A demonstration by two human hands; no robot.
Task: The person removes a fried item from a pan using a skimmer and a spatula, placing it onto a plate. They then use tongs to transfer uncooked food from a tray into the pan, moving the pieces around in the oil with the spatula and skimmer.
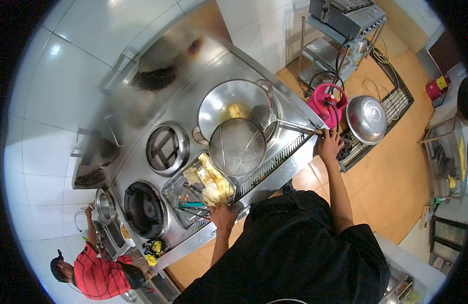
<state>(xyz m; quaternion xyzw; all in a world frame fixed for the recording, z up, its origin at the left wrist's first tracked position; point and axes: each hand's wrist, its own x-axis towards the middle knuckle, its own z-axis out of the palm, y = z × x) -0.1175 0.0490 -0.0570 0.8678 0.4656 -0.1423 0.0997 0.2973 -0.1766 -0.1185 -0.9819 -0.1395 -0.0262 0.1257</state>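
My right hand point(329, 146) is closed around the handle of a metal ladle point(263, 116), whose bowl rests in a large two-handled wok point(213, 104). A yellow block point(238, 110) lies in some liquid in the wok. Over the wok's near side sits a round mesh strainer point(238, 147). My left hand point(223, 217) is at the near edge of a clear tray point(176, 195), by a yellow and white wrapper point(213, 182); its fingertips are partly hidden, so its grip cannot be made out. A teal-handled tool point(192, 204) lies in the tray beside it.
Left of the wok are a ring burner point(167, 148) and a blackened pan point(144, 209). A pink gas cylinder point(327, 106) and an upturned metal bowl point(366, 119) stand past the counter's right end. A person in red point(100, 271) works at lower left.
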